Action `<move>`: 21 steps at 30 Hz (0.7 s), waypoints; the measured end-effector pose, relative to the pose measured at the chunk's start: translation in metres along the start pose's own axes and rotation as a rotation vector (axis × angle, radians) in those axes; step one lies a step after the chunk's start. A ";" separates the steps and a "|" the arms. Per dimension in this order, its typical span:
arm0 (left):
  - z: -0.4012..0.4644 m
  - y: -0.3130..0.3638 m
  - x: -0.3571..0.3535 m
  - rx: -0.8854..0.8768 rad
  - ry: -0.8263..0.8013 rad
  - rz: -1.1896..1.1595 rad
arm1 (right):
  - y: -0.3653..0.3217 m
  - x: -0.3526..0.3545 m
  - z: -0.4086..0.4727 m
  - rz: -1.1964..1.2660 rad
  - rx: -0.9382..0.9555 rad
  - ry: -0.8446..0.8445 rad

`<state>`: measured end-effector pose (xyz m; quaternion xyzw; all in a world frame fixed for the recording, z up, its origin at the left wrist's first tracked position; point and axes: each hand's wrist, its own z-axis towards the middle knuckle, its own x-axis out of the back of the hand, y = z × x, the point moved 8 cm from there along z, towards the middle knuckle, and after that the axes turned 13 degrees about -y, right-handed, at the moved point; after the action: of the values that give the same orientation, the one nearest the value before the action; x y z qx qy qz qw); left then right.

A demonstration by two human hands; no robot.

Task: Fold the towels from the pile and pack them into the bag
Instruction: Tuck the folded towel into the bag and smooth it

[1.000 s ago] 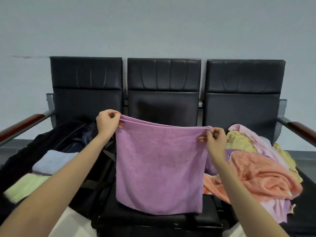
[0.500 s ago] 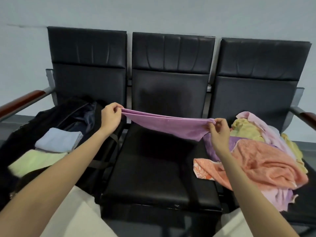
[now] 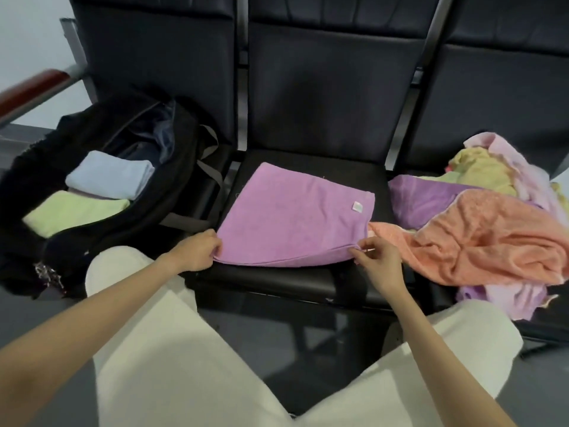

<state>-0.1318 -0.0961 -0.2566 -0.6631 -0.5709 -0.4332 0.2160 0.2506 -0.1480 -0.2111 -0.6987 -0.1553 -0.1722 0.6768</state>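
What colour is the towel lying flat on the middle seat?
The towel is pinkish purple, with a small white tag near one corner; the head view shows it clearly.

Chair backs (image 3: pixel 332 87) cut off above; bag (image 3: pixel 27 180) at left edge.

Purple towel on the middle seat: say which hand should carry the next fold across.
Probably the right hand. It pinches the purple towel at its near right corner, beside the pile, so it can sweep that edge leftward. The left hand holds the near left corner, nearest the bag, and can anchor there.
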 end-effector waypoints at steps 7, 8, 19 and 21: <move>0.010 0.088 0.006 -0.187 0.035 -0.048 | -0.005 -0.002 -0.009 0.003 0.049 -0.082; 0.014 0.107 0.004 -0.269 0.023 -0.122 | -0.004 -0.002 -0.010 0.024 0.047 -0.099; 0.047 0.237 0.000 -0.558 0.119 -0.632 | 0.005 0.006 -0.002 0.062 -0.022 -0.213; 0.052 0.238 -0.002 -0.553 0.133 -0.608 | 0.012 0.016 0.017 0.040 -0.070 -0.165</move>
<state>0.1102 -0.1177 -0.2361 -0.4680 -0.5876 -0.6562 -0.0717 0.2709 -0.1317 -0.2152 -0.7368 -0.1903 -0.1056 0.6401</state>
